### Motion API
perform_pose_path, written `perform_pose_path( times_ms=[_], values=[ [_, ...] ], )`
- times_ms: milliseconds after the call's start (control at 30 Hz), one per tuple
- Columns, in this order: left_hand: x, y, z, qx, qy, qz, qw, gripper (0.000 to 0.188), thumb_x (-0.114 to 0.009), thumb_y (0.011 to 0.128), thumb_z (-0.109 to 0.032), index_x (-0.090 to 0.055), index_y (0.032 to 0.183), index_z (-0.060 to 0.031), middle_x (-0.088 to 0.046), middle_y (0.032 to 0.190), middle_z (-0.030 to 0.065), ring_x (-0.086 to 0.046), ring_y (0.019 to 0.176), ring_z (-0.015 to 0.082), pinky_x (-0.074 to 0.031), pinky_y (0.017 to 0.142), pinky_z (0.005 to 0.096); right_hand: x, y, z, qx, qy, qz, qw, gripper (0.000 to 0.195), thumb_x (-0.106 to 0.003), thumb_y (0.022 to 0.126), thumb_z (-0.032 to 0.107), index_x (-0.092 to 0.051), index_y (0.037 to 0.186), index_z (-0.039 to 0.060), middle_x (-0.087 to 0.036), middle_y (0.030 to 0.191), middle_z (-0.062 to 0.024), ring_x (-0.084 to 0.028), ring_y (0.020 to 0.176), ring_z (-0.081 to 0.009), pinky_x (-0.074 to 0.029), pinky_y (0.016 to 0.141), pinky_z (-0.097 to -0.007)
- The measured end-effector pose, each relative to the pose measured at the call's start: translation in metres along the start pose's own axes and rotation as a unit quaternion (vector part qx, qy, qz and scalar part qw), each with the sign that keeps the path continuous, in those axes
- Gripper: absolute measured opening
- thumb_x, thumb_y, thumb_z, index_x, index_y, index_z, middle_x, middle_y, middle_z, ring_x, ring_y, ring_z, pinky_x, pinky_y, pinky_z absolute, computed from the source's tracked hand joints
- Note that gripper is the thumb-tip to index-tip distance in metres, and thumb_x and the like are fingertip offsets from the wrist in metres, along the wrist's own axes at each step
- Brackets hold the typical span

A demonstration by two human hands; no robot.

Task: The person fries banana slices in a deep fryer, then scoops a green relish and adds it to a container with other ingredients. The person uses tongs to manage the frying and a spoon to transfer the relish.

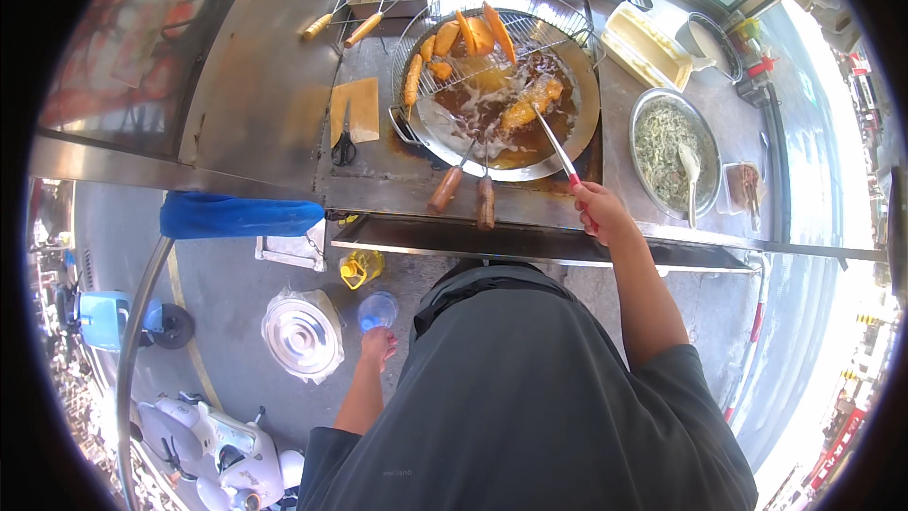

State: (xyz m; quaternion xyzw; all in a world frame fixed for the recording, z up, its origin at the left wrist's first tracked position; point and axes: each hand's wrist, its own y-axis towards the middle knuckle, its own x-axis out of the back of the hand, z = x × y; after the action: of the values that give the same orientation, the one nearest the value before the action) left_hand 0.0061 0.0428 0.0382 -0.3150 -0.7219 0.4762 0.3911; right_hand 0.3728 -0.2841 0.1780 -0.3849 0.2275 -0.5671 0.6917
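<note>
With its fingers closed, my right hand holds the red handle of a long metal cooking tool; whether it is tongs or a skewer, I cannot tell. Its tip touches a golden battered piece of food in the bubbling oil of a wide metal frying pan. My left hand hangs low beside my body, its fingers loosely curled, apparently empty. Fried pieces rest on a wire rack over the pan's far side. Two wooden-handled tools lean on the near rim.
Right of the pan stand a metal bowl of shredded filling with a spoon, and a cream rectangular container. Scissors and brown paper lie left. On the floor are an oil bottle and a round metal lid.
</note>
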Motion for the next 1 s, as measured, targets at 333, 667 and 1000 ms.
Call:
perform_pose_path(
  times_ms=[333, 667, 1000],
  values=[
    [-0.017, 0.005, -0.028, -0.043, 0.033, 0.035, 0.998, 0.024, -0.048, 0.087, -0.021, -0.059, 0.102, -0.005, -0.061, 0.091, 0.0067, -0.061, 0.081, 0.0166, -0.051, 0.064, 0.0324, 0.036, -0.034, 0.061, 0.252, -0.464, -0.189, 0.828, 0.03, -0.052, 0.088, 0.026, -0.063, 0.102, 0.0029, -0.064, 0.095, -0.021, -0.061, 0.092, -0.0358, -0.047, 0.079, -0.0436],
    [-0.015, -0.008, -0.045, -0.094, -0.014, 0.037, 0.995, 0.022, -0.049, 0.086, -0.021, -0.06, 0.096, -0.0042, -0.06, 0.088, 0.0064, -0.059, 0.08, 0.0165, -0.049, 0.066, 0.0318, -0.031, 0.009, 0.205, 0.192, -0.629, -0.179, 0.732, 0.035, -0.05, 0.085, 0.027, -0.063, 0.107, 0.0034, -0.064, 0.107, -0.0202, -0.062, 0.1, -0.0352, -0.048, 0.085, -0.0432],
    [-0.004, -0.011, 0.034, -0.052, 0.077, 0.036, 0.995, 0.025, -0.049, 0.088, -0.022, -0.057, 0.106, -0.0067, -0.06, 0.088, 0.0059, -0.061, 0.078, 0.0171, -0.049, 0.069, 0.0357, 0.004, -0.006, 0.121, 0.278, -0.507, -0.202, 0.79, 0.038, -0.051, 0.086, 0.033, -0.06, 0.109, 0.0042, -0.064, 0.104, -0.0209, -0.059, 0.1, -0.0383, -0.046, 0.087, -0.044]
  ],
)
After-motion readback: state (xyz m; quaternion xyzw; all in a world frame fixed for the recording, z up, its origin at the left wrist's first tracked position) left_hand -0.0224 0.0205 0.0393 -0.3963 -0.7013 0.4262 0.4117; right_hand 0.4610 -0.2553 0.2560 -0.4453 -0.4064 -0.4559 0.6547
